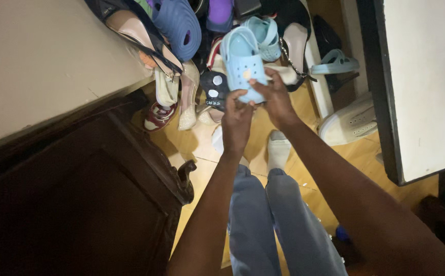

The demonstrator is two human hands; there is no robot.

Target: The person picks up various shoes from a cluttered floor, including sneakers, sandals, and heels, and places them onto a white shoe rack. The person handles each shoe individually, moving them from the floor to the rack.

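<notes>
View from above, looking down past a person's jeans-clad legs and white socks to a tan wooden floor (304,110). Both hands hold a light blue perforated clog (241,62) out over the floor: the left hand (236,120) pinches its lower end with closed fingers, and the right hand (275,99) grips its side. Just beyond the clog, a heap of shoes (181,46) covers the floor, including a matching blue clog (265,36), a dark blue clog and heeled sandals. A dark wooden cabinet (84,199) stands at left under a pale wall. A white sneaker (349,122) lies at right beside a white board with a black edge (427,82).
</notes>
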